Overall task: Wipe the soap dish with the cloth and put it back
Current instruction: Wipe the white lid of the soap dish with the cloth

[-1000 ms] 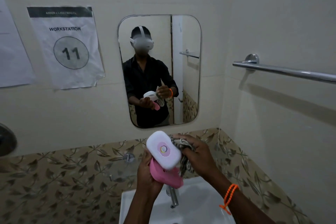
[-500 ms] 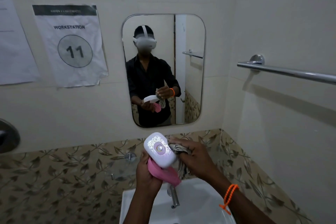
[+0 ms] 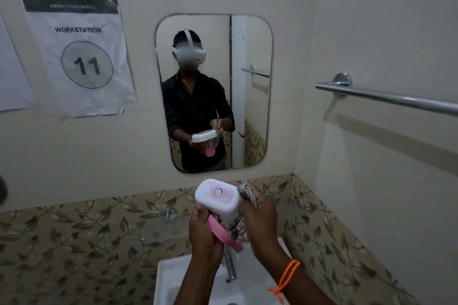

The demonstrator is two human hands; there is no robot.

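Observation:
My left hand [image 3: 204, 235] grips the soap dish over the sink. Its white lid [image 3: 218, 197] stands open and faces me, and its pink tray [image 3: 224, 234] hangs below. My right hand [image 3: 260, 220] grips a bunched patterned cloth [image 3: 246, 194] and holds it against the right end of the white lid. Part of the cloth hangs down between the lid and my right palm. An orange band circles my right wrist.
A white sink [image 3: 188, 277] with a chrome tap [image 3: 230, 267] lies below my hands. A glass shelf [image 3: 161, 230] is fixed to the leaf-patterned tiles. A mirror [image 3: 250, 96] hangs ahead, a paper sign [image 3: 79, 54] at left, a chrome towel bar [image 3: 386, 98] at right.
The white lid has tipped flatter and turned more lengthwise. My right hand with the cloth has shifted to the lid's right end. Both hands stay over the sink.

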